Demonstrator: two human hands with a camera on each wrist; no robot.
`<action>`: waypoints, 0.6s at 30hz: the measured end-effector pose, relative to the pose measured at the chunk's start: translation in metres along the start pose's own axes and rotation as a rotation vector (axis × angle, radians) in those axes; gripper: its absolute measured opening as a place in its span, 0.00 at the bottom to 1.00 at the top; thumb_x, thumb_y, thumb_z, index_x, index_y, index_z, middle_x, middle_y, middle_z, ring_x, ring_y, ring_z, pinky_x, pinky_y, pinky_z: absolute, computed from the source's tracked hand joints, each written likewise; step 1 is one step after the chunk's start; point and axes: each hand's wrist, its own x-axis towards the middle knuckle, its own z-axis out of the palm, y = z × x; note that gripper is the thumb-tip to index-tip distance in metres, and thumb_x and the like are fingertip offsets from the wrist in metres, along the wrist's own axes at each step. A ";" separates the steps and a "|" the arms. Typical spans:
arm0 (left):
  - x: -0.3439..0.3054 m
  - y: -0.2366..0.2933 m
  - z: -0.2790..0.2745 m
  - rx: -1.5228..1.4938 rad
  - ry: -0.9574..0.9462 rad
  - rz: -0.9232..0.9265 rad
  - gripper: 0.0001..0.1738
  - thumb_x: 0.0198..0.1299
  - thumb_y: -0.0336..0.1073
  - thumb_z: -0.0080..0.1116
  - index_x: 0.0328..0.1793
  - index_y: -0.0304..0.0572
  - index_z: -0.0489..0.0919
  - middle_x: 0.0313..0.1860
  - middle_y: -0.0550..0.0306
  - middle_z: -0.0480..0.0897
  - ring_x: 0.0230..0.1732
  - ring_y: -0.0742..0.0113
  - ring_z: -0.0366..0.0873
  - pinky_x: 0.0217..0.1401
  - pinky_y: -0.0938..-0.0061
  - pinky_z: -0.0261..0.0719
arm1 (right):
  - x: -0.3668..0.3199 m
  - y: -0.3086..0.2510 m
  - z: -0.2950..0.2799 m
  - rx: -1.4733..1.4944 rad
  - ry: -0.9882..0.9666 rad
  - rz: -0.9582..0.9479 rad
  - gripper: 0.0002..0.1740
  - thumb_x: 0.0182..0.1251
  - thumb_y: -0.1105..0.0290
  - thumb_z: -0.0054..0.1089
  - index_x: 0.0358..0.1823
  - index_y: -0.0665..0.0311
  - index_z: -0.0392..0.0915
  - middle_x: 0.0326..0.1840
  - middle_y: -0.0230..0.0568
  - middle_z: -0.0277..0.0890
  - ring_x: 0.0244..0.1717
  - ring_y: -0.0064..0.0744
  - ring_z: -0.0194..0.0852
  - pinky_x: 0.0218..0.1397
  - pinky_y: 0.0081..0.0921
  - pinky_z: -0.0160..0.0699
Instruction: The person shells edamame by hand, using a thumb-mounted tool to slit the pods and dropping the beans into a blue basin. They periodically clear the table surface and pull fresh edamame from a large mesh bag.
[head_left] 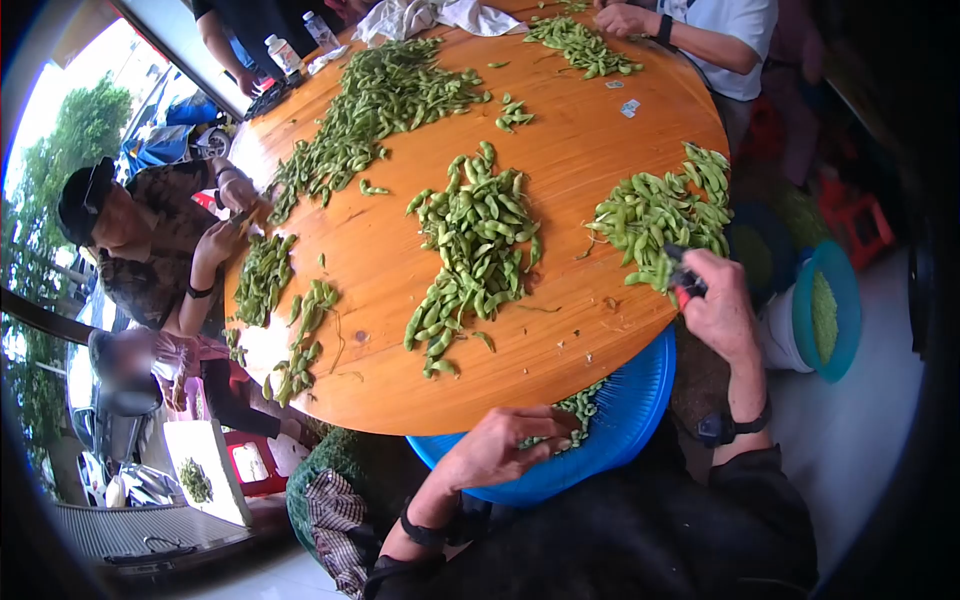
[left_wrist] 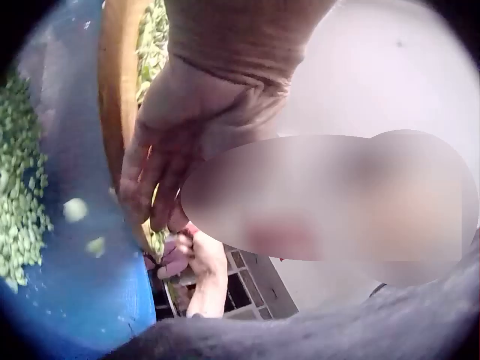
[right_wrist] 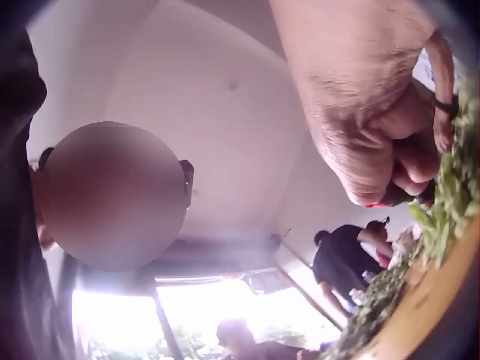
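My right hand (head_left: 722,305) grips a small black-and-red tool (head_left: 687,278) at the table's right edge. The tool's front end meets a pile of green soybean pods (head_left: 660,215). In the right wrist view the curled fingers hide most of it, leaving a bit of red below the hand (right_wrist: 375,142). Over the rim of a blue basin (head_left: 630,400), my left hand (head_left: 500,445) hangs with loosely bent fingers. Shelled green beans (head_left: 580,405) lie in the basin below. The left wrist view shows that hand (left_wrist: 195,124) beside the basin, its fingers hanging down.
A round wooden table (head_left: 560,340) carries another pod pile (head_left: 480,235) mid-table and a long heap (head_left: 375,110) at the far left. A person (head_left: 150,230) works at the left side, others at the far edge. A teal-rimmed bucket (head_left: 848,315) stands at the right.
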 end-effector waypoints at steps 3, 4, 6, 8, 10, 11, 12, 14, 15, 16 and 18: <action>-0.016 0.010 -0.018 0.181 0.390 -0.158 0.10 0.57 0.21 0.60 0.45 0.36 0.83 0.45 0.49 0.84 0.46 0.49 0.82 0.47 0.64 0.82 | -0.001 0.015 -0.008 -0.109 0.153 0.015 0.14 0.46 0.86 0.48 0.38 0.73 0.71 0.29 0.53 0.67 0.30 0.56 0.68 0.35 0.39 0.68; -0.022 0.007 -0.026 0.315 0.523 -0.222 0.11 0.56 0.22 0.60 0.45 0.37 0.83 0.43 0.50 0.83 0.45 0.49 0.82 0.46 0.63 0.82 | -0.001 0.013 -0.011 -0.071 0.165 0.026 0.17 0.45 0.87 0.46 0.40 0.75 0.72 0.30 0.53 0.68 0.30 0.54 0.69 0.35 0.37 0.69; -0.033 -0.003 -0.041 0.606 0.713 -0.291 0.11 0.54 0.22 0.61 0.44 0.39 0.83 0.38 0.51 0.82 0.41 0.51 0.82 0.43 0.63 0.81 | -0.001 0.009 -0.006 -0.062 0.185 0.011 0.18 0.45 0.87 0.46 0.42 0.75 0.73 0.30 0.52 0.68 0.30 0.53 0.69 0.36 0.36 0.69; -0.040 -0.011 -0.051 0.818 0.748 -0.265 0.12 0.53 0.23 0.61 0.44 0.41 0.84 0.35 0.51 0.79 0.37 0.51 0.80 0.39 0.63 0.79 | -0.002 -0.001 0.001 -0.009 0.189 0.028 0.20 0.46 0.87 0.47 0.44 0.74 0.75 0.31 0.52 0.69 0.31 0.50 0.70 0.36 0.33 0.70; -0.043 -0.022 -0.050 0.818 0.749 -0.247 0.13 0.53 0.23 0.60 0.45 0.41 0.84 0.36 0.50 0.79 0.38 0.51 0.80 0.39 0.63 0.79 | -0.002 -0.009 0.014 0.037 0.186 -0.001 0.19 0.46 0.87 0.48 0.43 0.72 0.75 0.30 0.50 0.68 0.29 0.48 0.69 0.33 0.35 0.69; -0.043 -0.026 -0.049 0.815 0.752 -0.226 0.13 0.52 0.23 0.60 0.45 0.42 0.84 0.37 0.50 0.78 0.39 0.51 0.80 0.40 0.62 0.79 | -0.002 -0.013 0.020 0.055 0.162 -0.010 0.19 0.45 0.87 0.49 0.42 0.72 0.76 0.29 0.50 0.67 0.28 0.48 0.69 0.32 0.36 0.68; -0.043 -0.029 -0.049 0.836 0.767 -0.225 0.14 0.53 0.22 0.60 0.46 0.41 0.84 0.38 0.50 0.77 0.40 0.52 0.79 0.40 0.64 0.79 | -0.001 -0.019 0.026 0.057 0.164 -0.081 0.18 0.45 0.88 0.49 0.40 0.72 0.75 0.28 0.49 0.67 0.27 0.47 0.68 0.30 0.36 0.66; -0.036 -0.029 -0.045 0.821 0.850 -0.194 0.13 0.53 0.21 0.59 0.46 0.40 0.84 0.39 0.51 0.78 0.39 0.54 0.79 0.40 0.66 0.79 | -0.002 -0.029 0.035 0.132 0.051 -0.089 0.18 0.45 0.87 0.50 0.40 0.70 0.76 0.27 0.47 0.68 0.27 0.47 0.70 0.30 0.36 0.67; -0.030 -0.028 -0.044 0.807 0.929 -0.161 0.12 0.54 0.21 0.59 0.45 0.39 0.84 0.39 0.51 0.78 0.38 0.56 0.79 0.40 0.68 0.79 | -0.002 -0.035 0.041 0.193 0.009 -0.110 0.17 0.45 0.86 0.50 0.39 0.70 0.76 0.27 0.47 0.68 0.27 0.46 0.70 0.31 0.36 0.68; -0.024 -0.023 -0.042 0.804 0.926 -0.155 0.12 0.54 0.21 0.59 0.45 0.39 0.84 0.39 0.51 0.78 0.38 0.56 0.79 0.40 0.68 0.79 | -0.002 -0.042 0.047 0.256 -0.029 -0.124 0.14 0.46 0.86 0.50 0.37 0.70 0.75 0.26 0.46 0.68 0.27 0.46 0.71 0.31 0.35 0.68; -0.010 -0.009 -0.036 0.494 0.947 -0.170 0.09 0.61 0.23 0.58 0.47 0.37 0.82 0.38 0.54 0.79 0.36 0.64 0.79 0.40 0.73 0.78 | -0.002 -0.062 0.054 0.349 -0.104 -0.153 0.11 0.47 0.84 0.51 0.34 0.70 0.74 0.26 0.46 0.68 0.27 0.44 0.71 0.31 0.34 0.68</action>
